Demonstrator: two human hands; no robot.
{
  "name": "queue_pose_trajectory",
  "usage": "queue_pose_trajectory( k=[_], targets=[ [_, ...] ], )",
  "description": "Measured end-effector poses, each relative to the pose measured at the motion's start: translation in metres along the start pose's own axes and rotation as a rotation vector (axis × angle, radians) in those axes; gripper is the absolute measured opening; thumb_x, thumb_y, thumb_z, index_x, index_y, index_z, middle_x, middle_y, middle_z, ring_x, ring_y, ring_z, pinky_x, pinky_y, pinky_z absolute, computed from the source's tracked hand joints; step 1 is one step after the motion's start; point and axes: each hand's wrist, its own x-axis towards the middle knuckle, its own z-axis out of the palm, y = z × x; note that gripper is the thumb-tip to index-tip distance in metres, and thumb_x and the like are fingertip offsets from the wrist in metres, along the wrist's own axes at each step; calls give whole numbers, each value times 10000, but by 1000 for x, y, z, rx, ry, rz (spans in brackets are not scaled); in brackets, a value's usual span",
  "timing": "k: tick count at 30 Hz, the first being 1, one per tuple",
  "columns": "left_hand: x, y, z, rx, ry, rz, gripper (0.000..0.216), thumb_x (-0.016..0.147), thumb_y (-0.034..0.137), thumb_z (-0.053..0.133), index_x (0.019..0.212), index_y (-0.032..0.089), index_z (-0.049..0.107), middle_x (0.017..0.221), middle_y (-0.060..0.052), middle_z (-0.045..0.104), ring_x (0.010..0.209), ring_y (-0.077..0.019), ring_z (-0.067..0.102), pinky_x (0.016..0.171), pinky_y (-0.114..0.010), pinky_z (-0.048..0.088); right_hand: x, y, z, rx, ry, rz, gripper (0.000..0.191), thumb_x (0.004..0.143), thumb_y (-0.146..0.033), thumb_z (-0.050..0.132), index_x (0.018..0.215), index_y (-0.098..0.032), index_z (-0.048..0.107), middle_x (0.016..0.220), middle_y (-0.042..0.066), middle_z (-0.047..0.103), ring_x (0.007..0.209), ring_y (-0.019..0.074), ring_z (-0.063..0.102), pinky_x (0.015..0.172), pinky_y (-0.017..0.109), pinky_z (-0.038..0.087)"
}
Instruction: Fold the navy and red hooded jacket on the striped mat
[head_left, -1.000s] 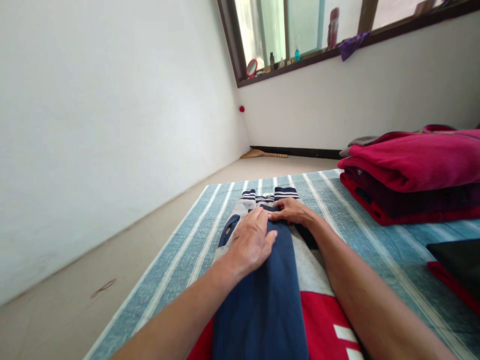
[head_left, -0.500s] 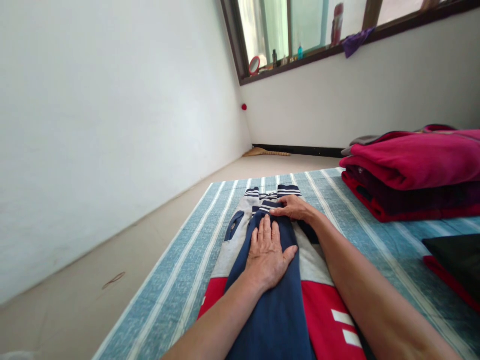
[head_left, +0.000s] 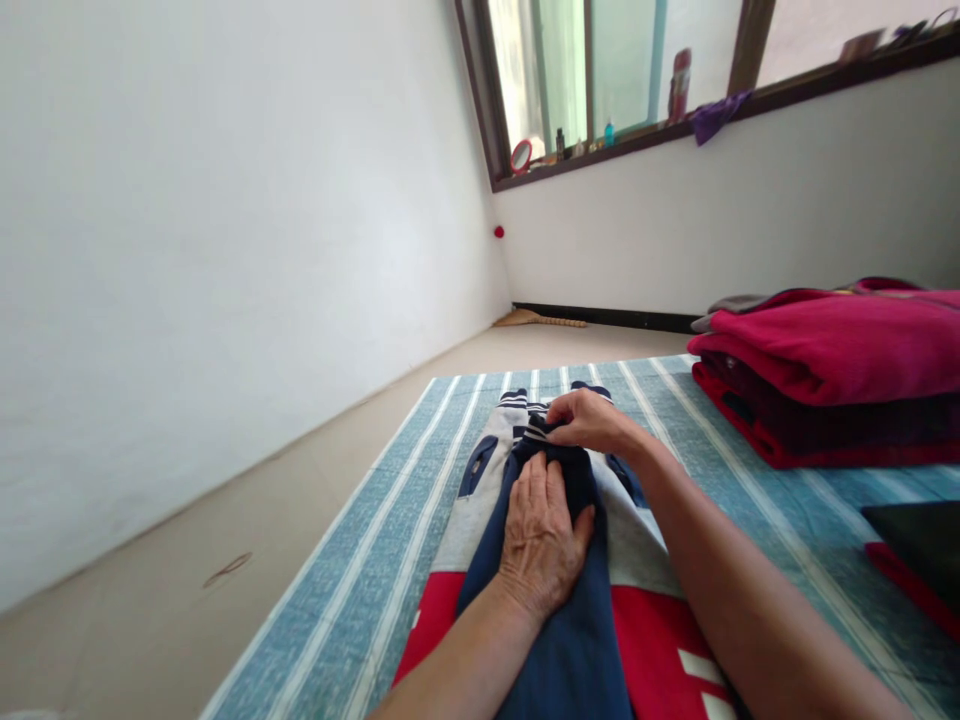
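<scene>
A grey, red and navy jacket [head_left: 472, 540] with striped ribbing lies lengthwise in front of me, a navy sleeve [head_left: 570, 640] laid along its middle. On that sleeve rests my left hand [head_left: 544, 535], palm down, fingers stretched out just below the cuff. My right hand [head_left: 589, 422] pinches the striped sleeve cuff [head_left: 536, 430] and lifts it a little. Dark pockets [head_left: 478, 465] show on the grey part. The near end of the jacket runs out of view beneath my forearms.
A blue striped sheet [head_left: 360, 560] lies under the jacket. At right stands a stack of folded red clothes [head_left: 840, 360], with dark folded clothing [head_left: 919, 540] nearer me. A broom [head_left: 540, 319] lies on the floor by the far wall. The left wall is close.
My right hand has raised the cuff, which now bunches up. My left hand stays on the navy sleeve, its fingers slightly more drawn together. The view has tilted up slightly.
</scene>
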Motion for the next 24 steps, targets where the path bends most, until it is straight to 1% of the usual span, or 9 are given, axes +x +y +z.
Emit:
queue_pose_trajectory(
  k=[4,6,8,10,12,15,18,21,24],
  targets=[
    [3,3,-8,16,58,36,282,892,278,477,1122,133,549,1004,-152,636,924,-294,599,794,-454,521,-6,-8,-3,438,-191,-81,182,760,-307,653,818,-137,680,679,10,653,598,105,561,549,199,426],
    [5,4,-12,11,35,59,186,884,228,460,1011,153,574,893,-120,629,821,-268,587,722,-417,520,-7,-9,0,515,-205,-42,248,811,-362,609,869,-132,682,683,29,672,591,111,583,549,205,451],
    [6,5,-14,10,-1,65,137,875,204,456,935,166,573,830,-98,606,776,-255,568,679,-393,507,-5,-7,7,420,-119,47,243,853,-341,552,909,-143,682,669,29,680,566,112,590,522,200,447],
    [7,5,-15,8,-30,55,114,872,191,456,901,173,565,790,-79,582,756,-248,555,659,-382,493,0,-2,16,284,-16,114,206,845,-258,535,946,-155,682,659,18,678,545,113,582,487,195,415],
    [7,6,-15,7,-43,57,101,872,184,457,885,177,556,767,-69,566,742,-243,545,647,-376,481,5,4,23,178,51,141,203,789,-188,566,948,-153,688,672,19,674,569,129,585,485,204,388],
    [6,6,-15,7,-41,65,99,872,175,452,882,179,550,766,-68,563,741,-245,540,648,-379,479,10,11,28,43,100,148,239,689,-172,656,921,-140,706,781,67,686,739,204,620,583,249,406],
    [6,6,-15,-2,-37,69,109,871,163,443,875,183,550,792,-77,585,760,-251,548,664,-389,493,10,11,28,-53,82,121,335,654,-243,716,980,-163,713,938,97,694,902,270,618,688,287,421],
    [6,6,-13,-19,-15,89,114,863,145,450,879,181,557,828,-88,612,805,-256,571,705,-390,507,7,9,28,-72,7,78,490,660,-303,731,1136,-201,673,1032,79,692,943,253,628,739,276,439],
    [5,4,-10,-18,10,121,132,854,130,461,924,163,568,840,-90,629,821,-260,584,724,-395,513,4,9,28,-65,-45,72,676,663,-318,735,1302,-181,566,1110,86,680,976,237,634,786,267,459]
  ],
)
